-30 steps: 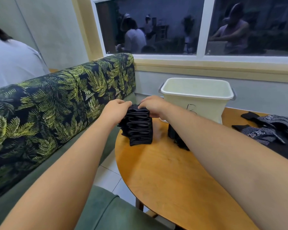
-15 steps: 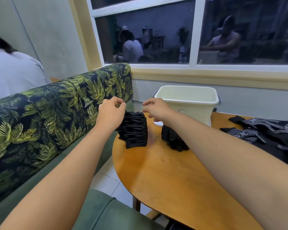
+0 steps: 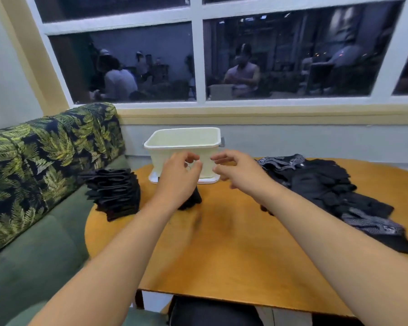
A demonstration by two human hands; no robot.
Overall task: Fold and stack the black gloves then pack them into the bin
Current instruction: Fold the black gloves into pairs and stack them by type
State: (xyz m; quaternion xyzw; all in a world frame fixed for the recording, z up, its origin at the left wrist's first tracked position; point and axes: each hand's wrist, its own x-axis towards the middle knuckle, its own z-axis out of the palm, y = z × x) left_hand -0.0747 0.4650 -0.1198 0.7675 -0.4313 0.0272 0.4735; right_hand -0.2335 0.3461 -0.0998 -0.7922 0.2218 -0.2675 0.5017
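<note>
Hands: left hand (image 3: 178,177) and right hand (image 3: 237,171) hover side by side above the worktop (image 3: 222,250), fingers loosely curled, nothing held in either.
Folded stack: black gloves (image 3: 114,191) piled high, well to the left of the left hand, at the worktop's edge next to the sofa (image 3: 45,149).
Small bundle: dark folded piece (image 3: 191,200) just below the left hand, partly hidden by it.
Loose pile: unfolded gloves (image 3: 327,189) spread out to the right of the right hand, some with pale patterned fabric.
Bin: pale bin (image 3: 184,147) directly beyond both hands; its floor cannot be seen.
Handling: judged light, soft and limp. The stack probably compresses, and may slump or shed layers if lifted from one side.
Hold point: likely best squeezed low on both flanks between the two hands, thumbs pinning the top layer.
</note>
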